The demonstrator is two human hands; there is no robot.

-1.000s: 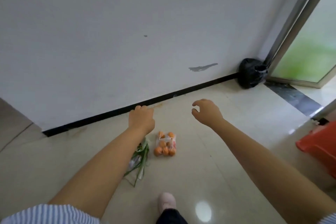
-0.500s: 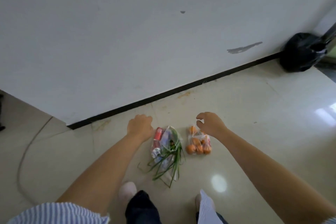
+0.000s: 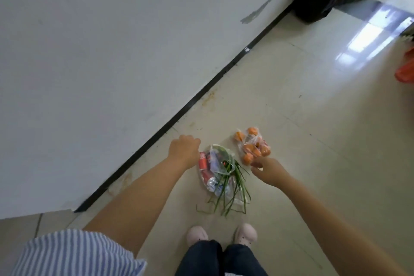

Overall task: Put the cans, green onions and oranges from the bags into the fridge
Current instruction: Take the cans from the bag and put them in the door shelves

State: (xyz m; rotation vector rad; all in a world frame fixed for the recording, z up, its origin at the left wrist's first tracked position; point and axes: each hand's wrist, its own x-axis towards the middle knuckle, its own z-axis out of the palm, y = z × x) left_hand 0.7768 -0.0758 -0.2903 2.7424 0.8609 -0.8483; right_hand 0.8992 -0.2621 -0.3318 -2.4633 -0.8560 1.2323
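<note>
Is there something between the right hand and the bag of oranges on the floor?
Nothing visible. The right hand hangs just beside the oranges, with only bare floor between. The cans and green onions lie to its left, out of the way.

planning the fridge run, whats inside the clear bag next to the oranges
Inside the clear bag on the floor: red cans and green onions sticking out its open end. How many cans is unclear, since plastic and onions cover some.

Head view looks steeply down at floor point(image 3: 313, 119) from standing height
</note>
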